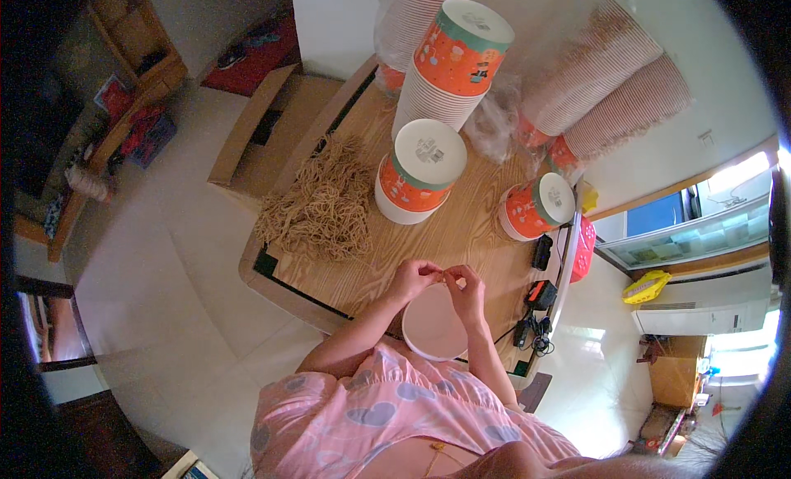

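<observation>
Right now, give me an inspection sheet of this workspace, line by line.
Surface: wooden table, mostly covered.
Job's things: white paper bowl at the near edge; a rubber band stretched between both hands above it.
Clutter: pile of rubber bands; orange paper bowls upside down, stacked and single; bagged bowl stacks.
Grippers: left hand and right hand pinch the band.
Cables: black chargers and cords at the table's right edge.
Surroundings: cardboard box, tiled floor, wooden shelf.
</observation>
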`<action>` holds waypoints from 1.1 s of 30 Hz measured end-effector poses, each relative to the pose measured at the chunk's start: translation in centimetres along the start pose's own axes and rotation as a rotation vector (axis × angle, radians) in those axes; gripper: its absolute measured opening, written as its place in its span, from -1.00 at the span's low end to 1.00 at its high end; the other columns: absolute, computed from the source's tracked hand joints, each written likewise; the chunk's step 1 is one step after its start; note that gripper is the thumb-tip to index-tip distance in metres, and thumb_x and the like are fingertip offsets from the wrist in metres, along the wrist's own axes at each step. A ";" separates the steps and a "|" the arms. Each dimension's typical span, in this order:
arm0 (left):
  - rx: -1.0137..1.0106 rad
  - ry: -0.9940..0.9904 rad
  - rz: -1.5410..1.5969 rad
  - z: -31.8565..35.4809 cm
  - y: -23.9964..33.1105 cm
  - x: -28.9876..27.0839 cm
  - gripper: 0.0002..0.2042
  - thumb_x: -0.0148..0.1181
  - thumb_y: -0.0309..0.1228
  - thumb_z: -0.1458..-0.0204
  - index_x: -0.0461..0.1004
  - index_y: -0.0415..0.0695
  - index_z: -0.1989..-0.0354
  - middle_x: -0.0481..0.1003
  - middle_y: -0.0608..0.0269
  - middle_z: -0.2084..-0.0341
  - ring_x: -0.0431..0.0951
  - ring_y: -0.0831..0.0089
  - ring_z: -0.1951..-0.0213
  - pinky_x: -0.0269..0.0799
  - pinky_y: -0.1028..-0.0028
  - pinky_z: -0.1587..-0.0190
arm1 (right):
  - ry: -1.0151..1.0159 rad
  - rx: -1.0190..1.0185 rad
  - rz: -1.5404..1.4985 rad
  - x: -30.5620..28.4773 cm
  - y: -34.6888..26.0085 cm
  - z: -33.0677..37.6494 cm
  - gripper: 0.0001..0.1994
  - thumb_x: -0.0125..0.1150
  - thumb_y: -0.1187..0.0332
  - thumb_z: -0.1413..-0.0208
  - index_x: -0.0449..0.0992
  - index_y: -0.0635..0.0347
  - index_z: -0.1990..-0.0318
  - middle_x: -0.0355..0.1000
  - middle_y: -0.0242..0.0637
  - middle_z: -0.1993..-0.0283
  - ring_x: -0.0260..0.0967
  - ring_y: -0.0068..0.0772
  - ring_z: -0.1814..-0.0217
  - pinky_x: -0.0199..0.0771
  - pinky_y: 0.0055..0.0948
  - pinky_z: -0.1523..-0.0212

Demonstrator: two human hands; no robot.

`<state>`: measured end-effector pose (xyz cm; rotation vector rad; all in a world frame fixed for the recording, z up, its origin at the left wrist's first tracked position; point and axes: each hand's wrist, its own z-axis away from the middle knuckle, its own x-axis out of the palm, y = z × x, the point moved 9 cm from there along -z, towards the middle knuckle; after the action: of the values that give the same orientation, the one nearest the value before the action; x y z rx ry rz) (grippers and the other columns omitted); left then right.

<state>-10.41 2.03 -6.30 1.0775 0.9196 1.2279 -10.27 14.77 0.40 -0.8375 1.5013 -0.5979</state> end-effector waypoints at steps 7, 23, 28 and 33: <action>0.027 0.053 0.073 -1.0 -2.5 -0.7 -0.93 0.21 -0.47 0.11 0.51 -0.17 0.44 0.51 0.33 0.54 0.47 0.60 0.47 0.40 0.56 0.36 | -0.133 0.156 -0.138 1.1 0.3 -0.3 -0.85 0.18 0.50 0.08 0.43 0.25 0.30 0.48 -0.25 0.42 0.44 -0.40 0.37 0.42 -0.44 0.30; -0.073 0.030 0.133 0.3 -3.6 -2.8 -0.90 0.16 -0.50 0.08 0.46 -0.23 0.37 0.52 0.23 0.48 0.54 0.51 0.40 0.44 0.56 0.34 | -0.219 0.181 -0.100 1.9 0.8 -0.6 -0.80 0.16 0.56 0.09 0.41 0.21 0.24 0.44 -0.36 0.47 0.38 -0.60 0.38 0.37 -0.55 0.36; -0.053 -0.101 0.323 -0.6 -3.4 -0.6 -0.85 0.18 -0.47 0.06 0.47 -0.22 0.31 0.51 0.28 0.45 0.49 0.60 0.43 0.41 0.59 0.37 | -0.208 0.176 -0.129 1.9 1.1 -0.4 -0.81 0.17 0.52 0.08 0.41 0.20 0.24 0.44 -0.31 0.48 0.39 -0.52 0.40 0.39 -0.47 0.36; -0.029 -0.131 0.258 -0.8 -3.2 0.2 -0.87 0.18 -0.45 0.05 0.50 -0.20 0.32 0.51 0.31 0.46 0.47 0.62 0.46 0.39 0.59 0.37 | -0.215 0.194 -0.135 1.9 0.8 -0.3 -0.81 0.14 0.56 0.08 0.41 0.22 0.25 0.43 -0.35 0.48 0.37 -0.59 0.38 0.38 -0.54 0.34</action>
<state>-10.31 2.29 -9.61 1.2672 0.6753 1.3583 -10.67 13.72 -1.36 -0.8284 1.1790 -0.7178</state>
